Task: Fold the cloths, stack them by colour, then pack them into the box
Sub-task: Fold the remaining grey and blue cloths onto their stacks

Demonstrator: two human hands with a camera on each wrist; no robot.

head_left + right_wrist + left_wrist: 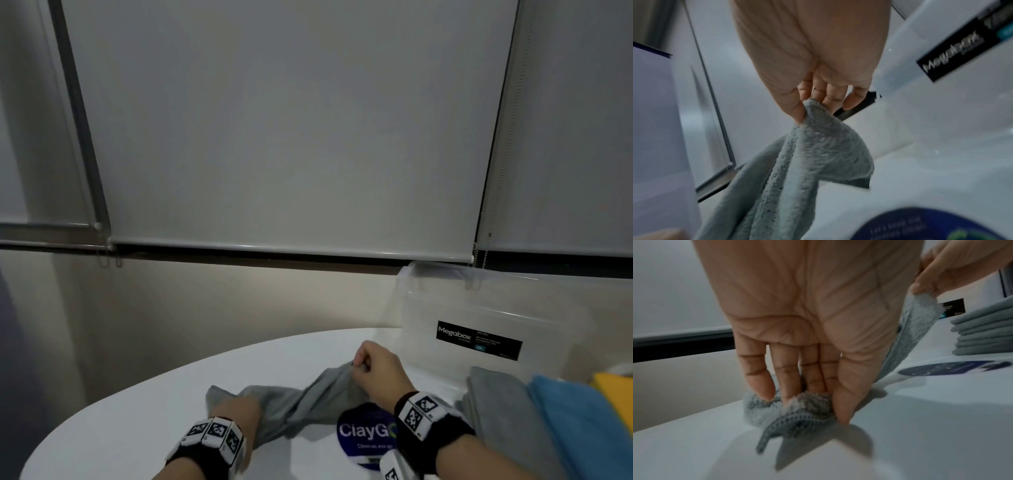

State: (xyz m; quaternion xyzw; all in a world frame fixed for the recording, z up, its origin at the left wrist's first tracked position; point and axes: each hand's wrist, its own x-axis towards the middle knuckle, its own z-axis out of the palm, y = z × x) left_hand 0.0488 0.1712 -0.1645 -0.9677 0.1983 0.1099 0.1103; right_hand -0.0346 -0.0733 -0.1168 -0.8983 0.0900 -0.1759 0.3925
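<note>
Low in the head view, two hands work a grey cloth [291, 402] on a white round table [137, 411]. The cloth is unfolded and rumpled, stretched between the hands, its middle sagging onto the tabletop.

Nearest the table's left side, the left hand [236, 416] holds one end of the cloth down close to the surface. In the left wrist view its fingers [789, 378] point downward and the thumb closes against them, bunching a fuzzy corner of the cloth [797, 412] just above the table.

Further back and to the right, the right hand [378, 371] lifts the other end higher. In the right wrist view the thumb and fingertips [795, 107] pinch the cloth's top corner, and the fabric [797, 162] hangs down from that pinch in soft folds.

Under the cloth's near edge, a round dark blue sticker [364, 435] with white lettering lies flat on the table, partly covered by the right wrist.

At the right, a stack of folded grey cloths [500, 411] sits on the table, with folded blue cloths [575, 414] just beside it and something yellow [613, 387], probably more folded cloth, at the picture's edge. Behind them stands a clear plastic box [479, 308] with a black label, against the wall. Grey roller blinds [291, 120] fill the upper view.
</note>
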